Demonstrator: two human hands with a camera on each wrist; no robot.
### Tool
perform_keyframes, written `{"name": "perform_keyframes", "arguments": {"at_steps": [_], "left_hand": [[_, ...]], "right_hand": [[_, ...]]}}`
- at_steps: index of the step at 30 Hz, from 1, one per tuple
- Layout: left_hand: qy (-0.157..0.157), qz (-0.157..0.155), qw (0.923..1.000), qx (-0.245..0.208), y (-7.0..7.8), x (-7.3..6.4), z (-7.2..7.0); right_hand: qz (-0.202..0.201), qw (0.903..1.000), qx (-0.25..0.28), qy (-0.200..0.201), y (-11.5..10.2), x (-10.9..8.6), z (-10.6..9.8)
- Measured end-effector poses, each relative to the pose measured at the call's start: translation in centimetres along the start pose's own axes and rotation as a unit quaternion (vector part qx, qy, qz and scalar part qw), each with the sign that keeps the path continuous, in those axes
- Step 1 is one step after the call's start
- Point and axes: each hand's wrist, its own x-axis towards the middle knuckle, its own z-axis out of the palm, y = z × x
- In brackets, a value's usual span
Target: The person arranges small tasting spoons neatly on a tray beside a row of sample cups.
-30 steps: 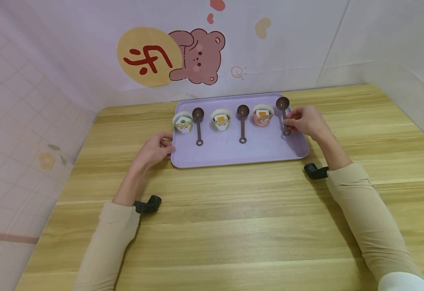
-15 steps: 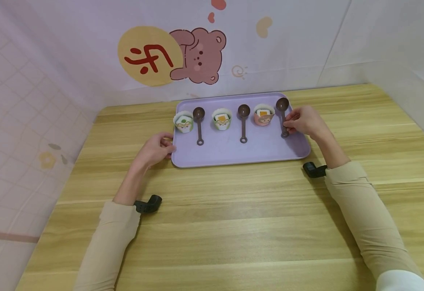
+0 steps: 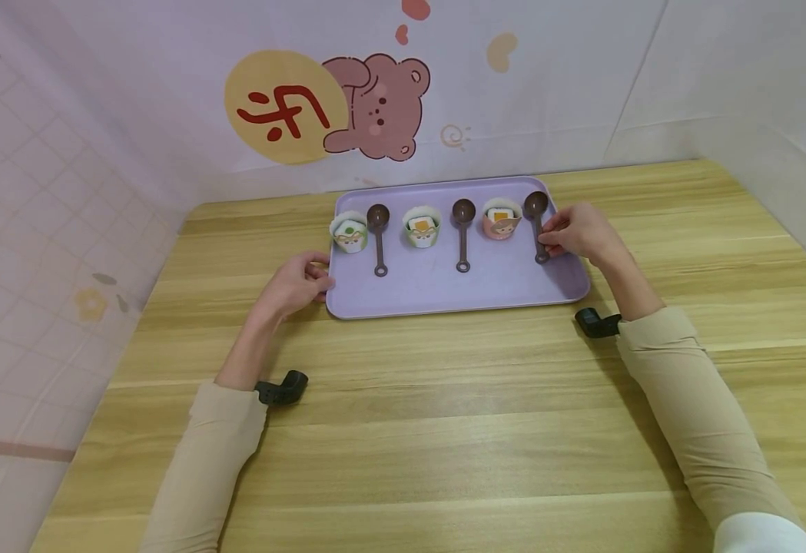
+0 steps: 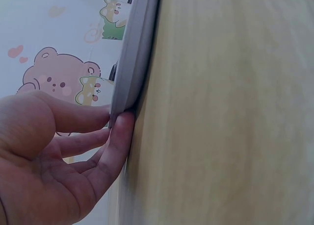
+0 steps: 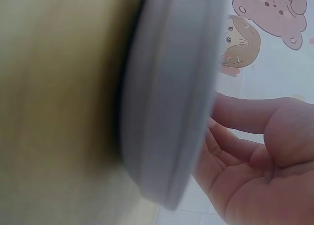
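My left hand (image 3: 296, 284) pinches the left rim of a lavender tray (image 3: 403, 296), thumb and a fingertip against its edge in the left wrist view. On the tray's right side my right hand (image 3: 582, 230) holds the handle of a brown measuring spoon (image 3: 535, 204), its bowl toward the wall. In the right wrist view the tray rim hides that spoon and the fingertips. Two more brown measuring spoons, the left one (image 3: 378, 217) and the middle one (image 3: 463, 211), lie between paper cups: a green one (image 3: 350, 240), another green one (image 3: 422, 236) and a pink one (image 3: 500, 226).
White blocks with green or orange tops sit inside the cups. The tray lies on a wood-grain table (image 3: 430, 430), near its back edge. Behind it rises a wall covering (image 3: 568, 77) printed with a bear.
My right hand has shifted the right measuring spoon slightly toward me. My left hand stays at the tray's rim, and the cups and other spoons keep their places.
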Motion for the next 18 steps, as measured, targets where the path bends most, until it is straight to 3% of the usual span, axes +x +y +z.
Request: {"name": "perform_keyframes", "arguments": {"at_steps": [18], "left_hand": [[0.001,-0.001,1.0,0.004,0.03,-0.16,0.01]], "right_hand": [[0.003,0.9995,-0.03,-0.006,-0.26,-0.24,-0.2]]}}
